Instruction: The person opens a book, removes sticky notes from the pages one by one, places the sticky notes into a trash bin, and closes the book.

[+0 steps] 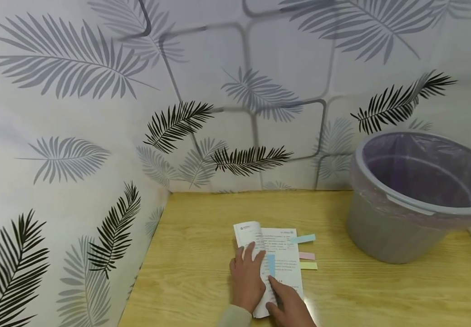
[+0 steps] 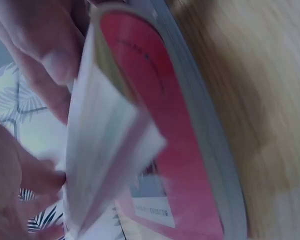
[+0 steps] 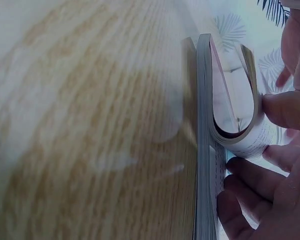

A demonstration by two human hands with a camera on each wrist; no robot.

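An open book [image 1: 286, 284] lies on the table, its left-hand pages curled up and over. My left hand [image 1: 247, 274] rests with spread fingers on those curled pages. Beside the fold, a blue sticky tab [image 1: 271, 265] lies on the printed page. My right hand [image 1: 290, 302] touches the lower end of this tab with its index finger, while the thumb stays apart near the page's bottom. Another blue tab [image 1: 306, 238], a pink tab [image 1: 306, 256] and a yellow tab [image 1: 309, 265] stick out from the right edge. The left wrist view shows the book's red cover [image 2: 185, 175] beneath blurred, bent pages.
A grey bin [image 1: 386, 236] with a clear purplish liner stands on the table at the right. The wooden table [image 1: 194, 236] meets a leaf-patterned wall [image 1: 203, 68] behind and at the left.
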